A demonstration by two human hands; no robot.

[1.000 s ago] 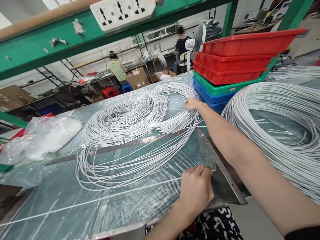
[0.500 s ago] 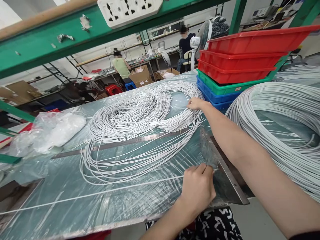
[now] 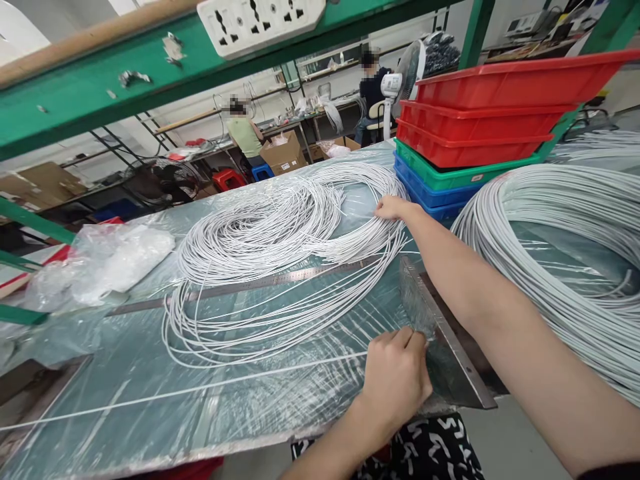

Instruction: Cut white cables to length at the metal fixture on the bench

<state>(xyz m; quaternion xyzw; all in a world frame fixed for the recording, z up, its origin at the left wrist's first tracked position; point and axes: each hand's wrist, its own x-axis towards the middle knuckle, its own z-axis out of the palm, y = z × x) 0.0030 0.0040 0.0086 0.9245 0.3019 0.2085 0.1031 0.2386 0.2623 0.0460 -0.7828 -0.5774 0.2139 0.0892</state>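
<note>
Near the table's front edge, my left hand (image 3: 397,373) is closed round one white cable (image 3: 225,381), which runs taut to the left across the table and out of view. My right hand (image 3: 391,207) reaches farther forward, its fingers pinched on white cables at the inner right side of a loose coil (image 3: 367,241). A larger tangled coil (image 3: 250,230) adjoins it on the left. Several looser loops (image 3: 280,327) spread nearer me, over a long steel ruler (image 3: 280,279). An upright metal angle plate (image 3: 445,333) stands just right of my left hand.
Stacked red, green and blue trays (image 3: 485,127) stand behind my right hand. A thick cable coil (image 3: 545,267) lies right of my right arm. Clear plastic bags (image 3: 105,260) lie at left. A green beam (image 3: 125,80) with a power strip (image 3: 260,20) crosses above. Two people sit beyond.
The view has shifted very slightly. Both hands keep their places and their hold, and the cables lie as before.
</note>
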